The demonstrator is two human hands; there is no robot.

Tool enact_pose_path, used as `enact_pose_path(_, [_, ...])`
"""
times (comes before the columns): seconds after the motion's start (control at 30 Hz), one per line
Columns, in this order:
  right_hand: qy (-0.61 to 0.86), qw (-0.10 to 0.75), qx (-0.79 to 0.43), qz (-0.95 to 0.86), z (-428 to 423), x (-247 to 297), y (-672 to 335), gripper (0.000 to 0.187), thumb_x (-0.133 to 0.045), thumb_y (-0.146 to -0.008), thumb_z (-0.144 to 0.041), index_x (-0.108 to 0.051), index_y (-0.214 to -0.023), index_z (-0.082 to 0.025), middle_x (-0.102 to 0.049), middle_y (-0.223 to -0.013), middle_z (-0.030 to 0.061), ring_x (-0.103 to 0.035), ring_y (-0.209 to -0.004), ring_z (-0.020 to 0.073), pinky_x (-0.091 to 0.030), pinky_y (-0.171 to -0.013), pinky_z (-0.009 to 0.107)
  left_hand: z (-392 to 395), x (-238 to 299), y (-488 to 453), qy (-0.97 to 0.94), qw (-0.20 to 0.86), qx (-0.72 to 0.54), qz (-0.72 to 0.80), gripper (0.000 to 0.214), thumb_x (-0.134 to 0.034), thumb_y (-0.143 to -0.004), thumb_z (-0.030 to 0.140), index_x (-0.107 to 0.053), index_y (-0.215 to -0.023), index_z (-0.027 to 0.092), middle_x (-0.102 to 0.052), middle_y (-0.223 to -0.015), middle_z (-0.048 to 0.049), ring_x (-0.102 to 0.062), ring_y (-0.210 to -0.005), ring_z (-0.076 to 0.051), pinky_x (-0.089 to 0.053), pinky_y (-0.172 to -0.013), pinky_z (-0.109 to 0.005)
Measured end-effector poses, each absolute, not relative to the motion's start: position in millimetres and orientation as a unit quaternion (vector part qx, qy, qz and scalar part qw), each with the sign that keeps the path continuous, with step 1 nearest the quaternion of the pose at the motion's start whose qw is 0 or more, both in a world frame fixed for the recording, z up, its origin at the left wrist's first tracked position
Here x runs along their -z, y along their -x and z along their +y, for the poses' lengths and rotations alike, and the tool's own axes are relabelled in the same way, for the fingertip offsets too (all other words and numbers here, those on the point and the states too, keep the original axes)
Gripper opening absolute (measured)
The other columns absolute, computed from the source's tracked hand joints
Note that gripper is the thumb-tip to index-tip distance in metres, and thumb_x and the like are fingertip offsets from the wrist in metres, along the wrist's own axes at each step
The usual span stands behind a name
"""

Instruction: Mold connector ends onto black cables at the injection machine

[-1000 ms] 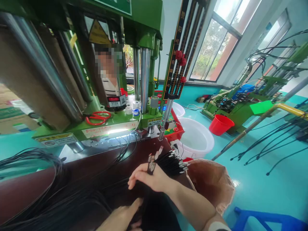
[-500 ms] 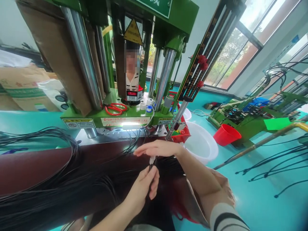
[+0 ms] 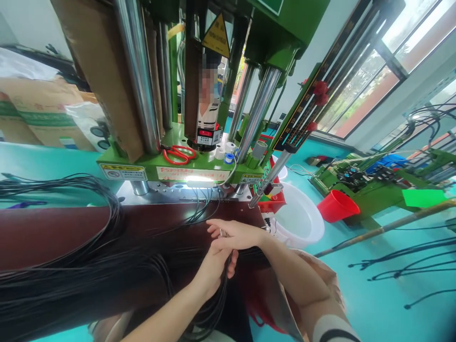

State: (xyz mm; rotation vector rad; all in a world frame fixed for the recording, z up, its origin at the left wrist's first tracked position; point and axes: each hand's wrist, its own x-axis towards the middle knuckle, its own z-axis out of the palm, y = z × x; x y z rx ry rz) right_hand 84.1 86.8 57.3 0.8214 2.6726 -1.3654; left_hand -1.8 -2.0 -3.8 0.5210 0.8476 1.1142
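My left hand (image 3: pixel 213 270) is closed around a bundle of black cables (image 3: pixel 221 299), which hangs down in front of my lap. At the top of the bundle, pale metallic connector ends (image 3: pixel 224 233) show between the fingers and thumb of my right hand (image 3: pixel 238 234). That hand wraps loosely over the ends from the right and touches the left hand. Part of the bundle is hidden by both hands. Just beyond them, more thin black cables (image 3: pixel 198 214) run from the lit plate of a green press (image 3: pixel 149 164) onto the dark red table (image 3: pixel 142 221).
Long black cables (image 3: pixel 89 270) lie in a thick heap across the table's left. Red-handled scissors (image 3: pixel 179 154) and small tape rolls (image 3: pixel 229 158) rest on the press. To the right stand a white tub (image 3: pixel 315 216) and a red bucket (image 3: pixel 337 205). A person (image 3: pixel 208 111) is behind the press.
My right hand has gone from lying flat above the connector ends to curling around them, lower and against my left hand. The camera view has shifted, so the press appears farther right.
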Motion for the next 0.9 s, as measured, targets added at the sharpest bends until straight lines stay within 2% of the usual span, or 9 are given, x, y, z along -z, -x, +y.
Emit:
enact_pose_path(0.07, [-0.283, -0.024, 0.396, 0.873, 102.7, -43.3, -83.0, 0.046, -0.038, -0.089, -0.036, -0.036, -0.132, -0.020, -0.057, -0.118, 0.0068, -0.057, -0.099, 0.0154, -0.046, -0.079, 0.027, 1.7, 6.1, 7.1, -0.232, 0.728, -0.515, 0.389, 0.034, -0.058, -0.070, 0.047, -0.046, -0.078, 0.016, -0.043, -0.048, 0.0069, -0.030, -0.035, -0.003, -0.019, -0.032, -0.016])
enact_pose_path(0.13, [-0.370, -0.073, 0.272, 0.885, 122.9, -29.1, -82.3, 0.038, -0.027, -0.091, -0.023, -0.045, -0.125, -0.020, -0.058, -0.114, 0.0056, -0.055, -0.099, 0.0138, -0.044, -0.083, 0.028, 4.0, 6.2, 13.1, -0.234, 0.708, -0.536, 0.396, 0.034, -0.057, -0.070, 0.047, -0.045, -0.081, 0.018, -0.039, -0.046, 0.0093, -0.024, -0.033, -0.002, -0.014, -0.032, -0.015])
enact_pose_path(0.23, [-0.470, -0.090, 0.114, 0.870, 148.5, -11.1, -80.2, 0.038, -0.034, -0.083, -0.008, -0.052, -0.116, -0.013, -0.055, -0.116, 0.0106, -0.047, -0.109, 0.0183, -0.034, -0.095, 0.034, 3.2, 2.9, 19.1, -0.247, 0.679, -0.553, 0.415, 0.034, -0.057, -0.071, 0.047, -0.039, -0.085, 0.022, -0.036, -0.045, 0.0119, -0.020, -0.033, -0.001, -0.011, -0.032, -0.014])
enact_pose_path(0.3, [-0.480, -0.071, 0.098, 0.869, 157.3, -3.2, -77.7, 0.041, -0.037, -0.077, -0.002, -0.052, -0.115, -0.010, -0.052, -0.118, 0.0145, -0.043, -0.113, 0.0219, -0.029, -0.098, 0.038, 1.0, 0.5, 20.3, -0.258, 0.666, -0.555, 0.427, 0.035, -0.057, -0.071, 0.046, -0.037, -0.088, 0.023, -0.036, -0.046, 0.0126, -0.020, -0.033, -0.001, -0.011, -0.033, -0.013])
enact_pose_path(0.43, [-0.499, -0.020, 0.094, 0.861, 160.1, -1.4, -73.1, 0.039, -0.041, -0.070, 0.000, -0.054, -0.105, -0.010, -0.051, -0.113, 0.0179, -0.044, -0.110, 0.0270, -0.031, -0.093, 0.042, -1.8, 0.2, 20.9, -0.273, 0.638, -0.569, 0.440, 0.032, -0.056, -0.072, 0.047, -0.039, -0.085, 0.022, -0.038, -0.050, 0.0114, -0.023, -0.034, -0.001, -0.015, -0.033, -0.013])
enact_pose_path(0.6, [-0.502, 0.043, 0.192, 0.843, 147.3, -28.5, -90.3, 0.014, -0.051, -0.066, -0.015, -0.055, -0.079, -0.015, -0.061, -0.087, 0.0086, -0.057, -0.080, 0.0219, -0.042, -0.067, 0.031, -2.2, 3.6, 25.2, -0.265, 0.643, -0.574, 0.433, 0.031, -0.054, -0.074, 0.047, -0.041, -0.078, 0.019, -0.037, -0.049, 0.0105, -0.024, -0.033, -0.001, -0.015, -0.032, -0.014])
enact_pose_path(0.73, [-0.515, 0.052, 0.300, 0.801, 112.5, -48.1, -130.1, 0.020, -0.040, -0.071, -0.019, -0.052, -0.087, -0.017, -0.054, -0.059, -0.0028, -0.047, -0.042, 0.0092, -0.034, -0.040, 0.020, -1.9, 1.7, 24.6, -0.280, 0.654, -0.557, 0.429, 0.030, -0.053, -0.075, 0.047, -0.041, -0.082, 0.021, -0.035, -0.049, 0.0112, -0.022, -0.034, -0.002, -0.014, -0.031, -0.015])
enact_pose_path(0.8, [-0.530, -0.004, 0.391, 0.752, 86.9, -45.7, -149.2, 0.034, -0.037, -0.069, -0.017, -0.050, -0.101, -0.018, -0.048, -0.053, -0.0072, -0.038, -0.032, 0.0061, -0.027, -0.033, 0.018, -1.0, 0.7, 20.8, -0.298, 0.655, -0.538, 0.440, 0.030, -0.054, -0.074, 0.047, -0.040, -0.081, 0.022, -0.032, -0.048, 0.0119, -0.020, -0.034, -0.002, -0.013, -0.031, -0.014])
enact_pose_path(0.9, [-0.521, -0.173, 0.586, 0.596, 46.6, -25.9, -163.2, 0.052, -0.043, -0.065, -0.017, -0.044, -0.117, -0.020, -0.039, -0.045, -0.0120, -0.027, -0.026, 0.0043, -0.020, -0.028, 0.016, 1.8, 2.6, 12.2, -0.327, 0.639, -0.506, 0.478, 0.030, -0.058, -0.070, 0.045, -0.043, -0.075, 0.020, -0.030, -0.045, 0.0120, -0.021, -0.033, -0.002, -0.014, -0.031, -0.015])
